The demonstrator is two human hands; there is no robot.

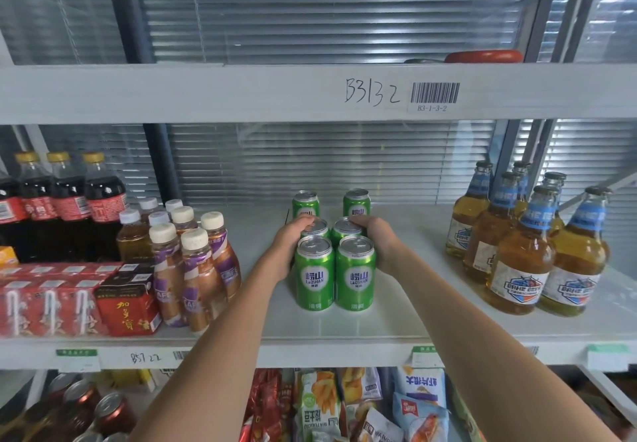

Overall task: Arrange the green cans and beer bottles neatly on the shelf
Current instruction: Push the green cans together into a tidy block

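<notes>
Your left hand [287, 245] & right hand [381, 245] cup the middle pair of green cans [336, 252] mid-shelf [396, 314], fingers [305, 221] curled over lids. Beer bottles [531, 235] stand right.

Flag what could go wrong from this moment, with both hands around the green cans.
1. The left hand and right hand squeeze the middle pair of green cans from the sides; uneven pressure could skew the two rows or tip a front can.
2. Sliding the block right could bump the crowded beer bottles, which look top-heavy.
3. The forearms pass near the capped tea bottles.
</notes>
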